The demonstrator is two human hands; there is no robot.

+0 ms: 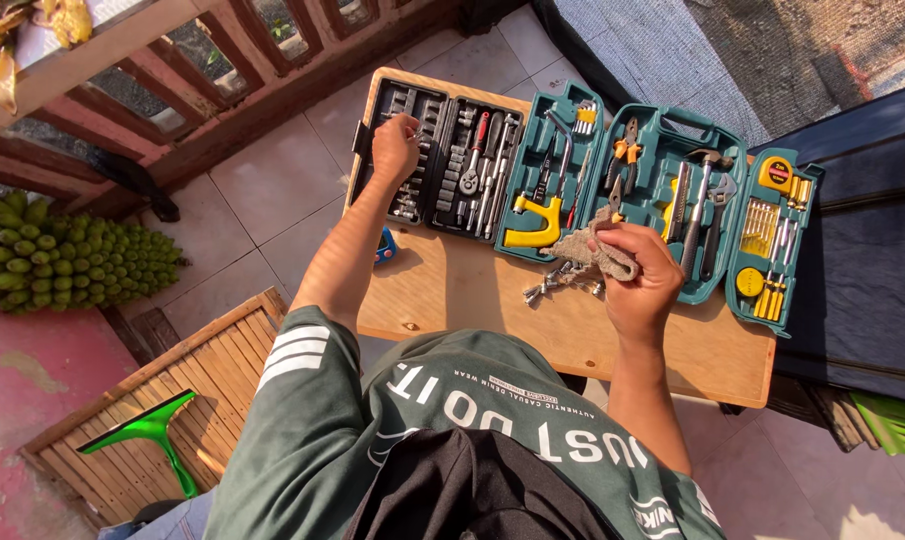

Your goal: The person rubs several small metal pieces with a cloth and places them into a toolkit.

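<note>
I stand over a low wooden table (492, 300) set on a tiled floor, beside a red balustrade. Across the table's far half lie two opened tool cases: a teal case (662, 200) spread in several leaves with a hammer, pliers, a wrench, a tape measure and small screwdrivers, and to its left a black socket tray (437, 160) with rows of sockets and a ratchet. My left hand (395, 148) reaches into the left part of the black tray, fingers curled down onto the sockets as if pinching one; I cannot tell whether it has one in its grip. My right hand (640, 275) is closed around a crumpled grey-brown rag (590, 250), held just above the table in front of the teal case. Just below the rag, a small cluster of loose metal sockets (552, 285) rests on the wood. To do this well, I judge I should lift one socket cleanly from its slot, keep the rag bunched firmly, and keep the loose pieces together away from the table edge.
</note>
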